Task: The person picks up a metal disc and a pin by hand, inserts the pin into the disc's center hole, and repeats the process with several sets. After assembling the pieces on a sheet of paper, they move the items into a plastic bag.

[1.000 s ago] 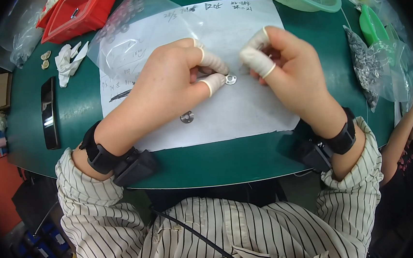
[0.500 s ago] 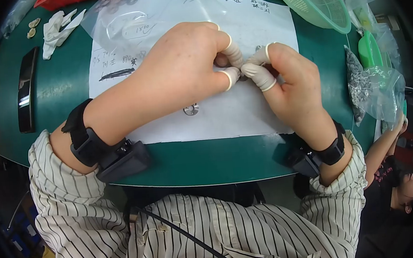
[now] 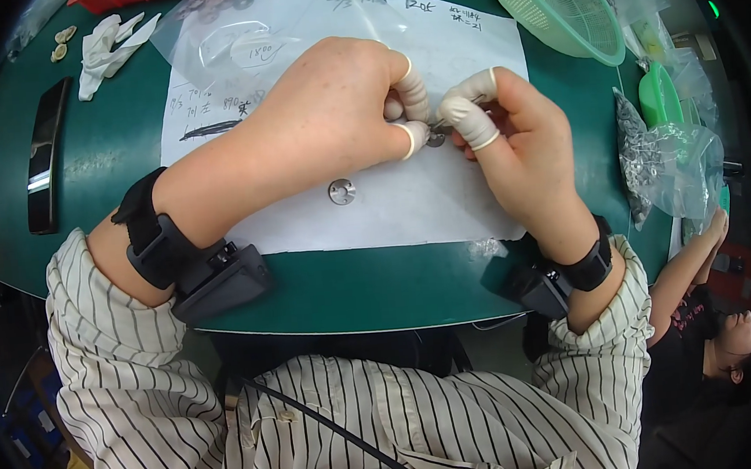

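Both left grip (image 3: 330, 106) and right grip (image 3: 528, 139) pinch narrowly, the left holding a metal disc (image 3: 436, 141).

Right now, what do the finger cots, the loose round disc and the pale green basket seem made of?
Finger cots: probably latex or rubber; matte, wrinkled, rolled edges. Round disc: likely metal; silvery with bright glints. Pale green basket: apparently plastic; translucent, evenly perforated.

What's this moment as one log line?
left hand: at small metal part | right hand: also there | grips: unclear | metal disc: lying on white paper
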Motion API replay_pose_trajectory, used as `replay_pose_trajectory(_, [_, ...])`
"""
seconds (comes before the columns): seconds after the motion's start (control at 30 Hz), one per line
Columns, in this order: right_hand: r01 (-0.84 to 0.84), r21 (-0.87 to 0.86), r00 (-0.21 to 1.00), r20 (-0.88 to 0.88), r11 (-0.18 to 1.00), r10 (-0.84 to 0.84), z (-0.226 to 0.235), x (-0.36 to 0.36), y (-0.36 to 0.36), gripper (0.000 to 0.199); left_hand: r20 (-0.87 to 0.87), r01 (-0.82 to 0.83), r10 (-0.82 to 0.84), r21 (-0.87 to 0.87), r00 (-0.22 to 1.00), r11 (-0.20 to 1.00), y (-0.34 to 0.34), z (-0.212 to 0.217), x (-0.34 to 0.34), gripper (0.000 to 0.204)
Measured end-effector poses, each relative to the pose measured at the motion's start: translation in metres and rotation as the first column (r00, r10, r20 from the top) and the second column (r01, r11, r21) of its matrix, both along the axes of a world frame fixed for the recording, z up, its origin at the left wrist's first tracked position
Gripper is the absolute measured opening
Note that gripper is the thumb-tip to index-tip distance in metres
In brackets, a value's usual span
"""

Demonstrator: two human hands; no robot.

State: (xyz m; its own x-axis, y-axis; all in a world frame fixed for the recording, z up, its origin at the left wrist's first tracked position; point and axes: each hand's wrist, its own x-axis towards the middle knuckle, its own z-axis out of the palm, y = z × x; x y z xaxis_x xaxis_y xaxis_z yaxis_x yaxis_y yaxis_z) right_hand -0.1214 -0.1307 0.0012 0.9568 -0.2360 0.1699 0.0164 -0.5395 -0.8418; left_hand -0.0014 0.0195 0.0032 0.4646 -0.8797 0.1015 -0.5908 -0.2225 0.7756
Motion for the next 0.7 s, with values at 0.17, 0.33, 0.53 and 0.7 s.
replay_pose_trajectory(0.17, [-0.013,-0.062,1.0,-0.014,0.998,0.012,-0.002,0.005,0.0,0.011,-0.006,-0.001,0.001,-0.009,1.0,1.0,0.001,-0.004,0.002,0.016])
replay_pose_trajectory(0.33, [-0.055,-0.293,0.996,0.045,0.955,0.071,0.002,0.006,0.001,0.011,0.005,-0.012,0.012,-0.034,1.0,0.999,0.002,-0.002,0.003,0.016])
replay_pose_trajectory(0.53, [-0.069,-0.429,0.983,0.123,0.9,0.134,-0.005,0.006,-0.005,0.012,-0.138,-0.041,0.05,0.065,0.989,0.997,-0.004,0.004,0.002,0.018])
replay_pose_trajectory(0.7, [-0.06,-0.258,0.992,0.091,0.964,0.086,-0.004,0.003,-0.007,0.012,-0.05,-0.043,0.047,0.078,0.998,0.996,-0.005,0.008,0.001,0.018])
